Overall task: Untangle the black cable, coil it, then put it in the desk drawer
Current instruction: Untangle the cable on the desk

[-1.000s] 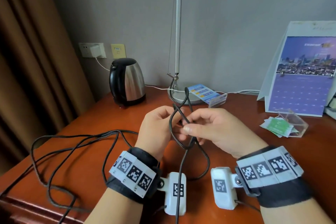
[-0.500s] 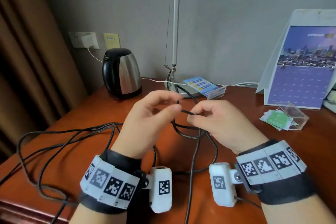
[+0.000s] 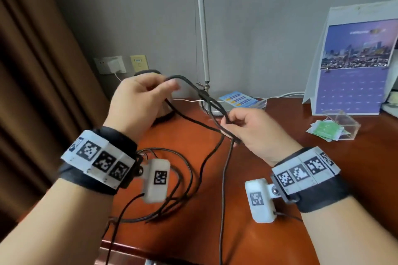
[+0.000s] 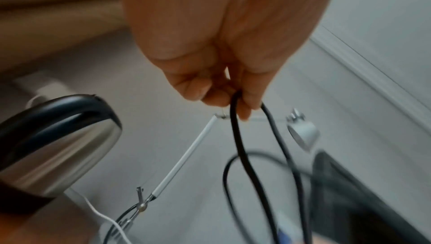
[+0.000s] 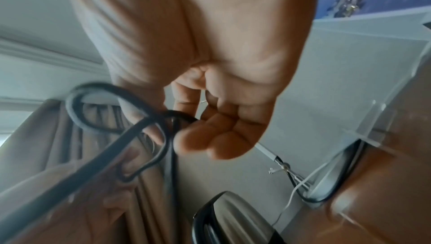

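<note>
The black cable (image 3: pixel 195 121) stretches in the air between both hands above the wooden desk (image 3: pixel 269 211), with a crossing of strands near the middle. My left hand (image 3: pixel 142 101) is raised at the left and pinches a loop of the cable (image 4: pixel 235 137) between thumb and fingers. My right hand (image 3: pixel 247 129) sits lower at the right and pinches the cable (image 5: pixel 149 130) where several strands cross. From the hands, strands hang to a loose tangle (image 3: pixel 172 189) on the desk and run off its front edge. No drawer shows.
A black and steel kettle (image 4: pixel 53 146) stands behind my left hand. A desk lamp (image 3: pixel 202 38), a blue card holder (image 3: pixel 241 100), a calendar (image 3: pixel 355 71) and a clear holder with green packets (image 3: pixel 331 128) line the back and right. A brown curtain (image 3: pixel 32 92) hangs left.
Both hands have drawn apart: the left one rose up and left with a loop, the right one moved lower right, and the cable between them has pulled out longer.
</note>
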Demonstrator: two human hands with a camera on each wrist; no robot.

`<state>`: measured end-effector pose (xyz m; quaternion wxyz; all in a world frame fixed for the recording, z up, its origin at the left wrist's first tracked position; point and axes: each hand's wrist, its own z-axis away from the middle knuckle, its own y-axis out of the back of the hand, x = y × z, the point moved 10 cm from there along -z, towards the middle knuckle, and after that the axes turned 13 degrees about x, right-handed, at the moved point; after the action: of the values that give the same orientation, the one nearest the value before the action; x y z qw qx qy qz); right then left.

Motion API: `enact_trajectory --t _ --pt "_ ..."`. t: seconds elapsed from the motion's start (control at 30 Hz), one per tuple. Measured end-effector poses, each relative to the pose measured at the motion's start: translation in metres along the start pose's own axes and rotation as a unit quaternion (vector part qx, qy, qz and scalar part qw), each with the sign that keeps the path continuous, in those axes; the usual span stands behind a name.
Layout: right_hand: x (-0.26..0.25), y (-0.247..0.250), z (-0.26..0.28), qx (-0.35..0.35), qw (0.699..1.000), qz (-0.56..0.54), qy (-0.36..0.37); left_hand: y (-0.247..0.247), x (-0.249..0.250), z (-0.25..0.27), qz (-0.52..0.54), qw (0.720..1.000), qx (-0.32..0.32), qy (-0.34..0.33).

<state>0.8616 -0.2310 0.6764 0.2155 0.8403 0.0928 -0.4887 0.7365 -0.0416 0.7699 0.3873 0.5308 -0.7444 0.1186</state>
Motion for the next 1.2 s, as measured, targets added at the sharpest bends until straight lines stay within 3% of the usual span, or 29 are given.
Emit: enact_trajectory --t 0.07,0.13,0.17,0.23,0.33,0.43,0.6,0.63,0.7,0.77,0.83,0.9,0.97,1.03,1.07,1.13,1.2 --pt "-0.006 -0.006 0.0 0.0 1.0 -0.024 -0.01 0.02 -0.02 -0.006 0.06 0.992 0.052 0.095" --pt "-0.019 -0.013 -0.003 -0.005 1.0 0.005 0.017 0.024 -0.026 -0.007 -0.017 0.996 0.028 0.088" --pt "-0.03 -0.018 -0.005 -0.015 0.999 0.027 0.035 0.021 -0.021 -0.005 -0.101 0.994 -0.012 0.047" --pt "-0.051 -0.027 -0.009 -0.035 0.993 0.094 0.068 0.011 0.008 0.003 -0.238 0.962 -0.104 -0.077" --pt "-0.084 -0.035 -0.019 -0.045 0.973 0.189 0.124 0.003 0.066 0.016 -0.261 0.922 -0.187 -0.219" --pt "-0.121 -0.041 -0.022 -0.05 0.96 0.215 0.171 -0.002 0.092 0.016 -0.285 0.891 -0.239 -0.259" --pt "-0.157 -0.04 -0.027 -0.025 0.956 0.215 0.198 0.018 0.1 -0.012 -0.369 0.856 -0.212 -0.294" --pt "-0.159 -0.038 -0.029 -0.02 0.957 0.209 0.199 0.027 0.105 -0.017 -0.351 0.867 -0.198 -0.294" --pt "-0.154 -0.035 -0.031 -0.017 0.954 0.229 0.194 0.059 0.118 -0.035 -0.252 0.925 -0.12 -0.258" --pt "-0.133 -0.032 -0.032 -0.024 0.955 0.248 0.158 0.101 0.117 -0.054 -0.082 0.982 -0.012 -0.167" --pt "-0.111 -0.028 -0.032 -0.018 0.962 0.244 0.122 0.132 0.092 -0.067 0.077 0.993 0.063 -0.062" --pt "-0.1 -0.023 -0.033 -0.005 0.97 0.223 0.094 0.147 0.054 -0.075 0.107 0.988 0.114 0.009" --pt "-0.103 -0.018 -0.037 0.013 0.97 0.226 0.086 0.144 0.027 -0.077 -0.058 0.995 0.08 0.02" --pt "-0.113 -0.014 -0.041 0.034 0.963 0.249 0.095 0.124 0.017 -0.067 -0.291 0.956 -0.025 -0.018" --pt "-0.118 -0.014 -0.043 0.04 0.961 0.254 0.101 0.112 0.023 -0.058 -0.34 0.937 -0.07 -0.046" --pt "-0.127 -0.02 -0.046 0.041 0.954 0.276 0.11 0.085 0.054 -0.038 -0.344 0.921 -0.125 -0.134" --pt "-0.136 -0.032 -0.047 0.033 0.94 0.315 0.125 0.053 0.08 -0.018 -0.363 0.887 -0.177 -0.225"
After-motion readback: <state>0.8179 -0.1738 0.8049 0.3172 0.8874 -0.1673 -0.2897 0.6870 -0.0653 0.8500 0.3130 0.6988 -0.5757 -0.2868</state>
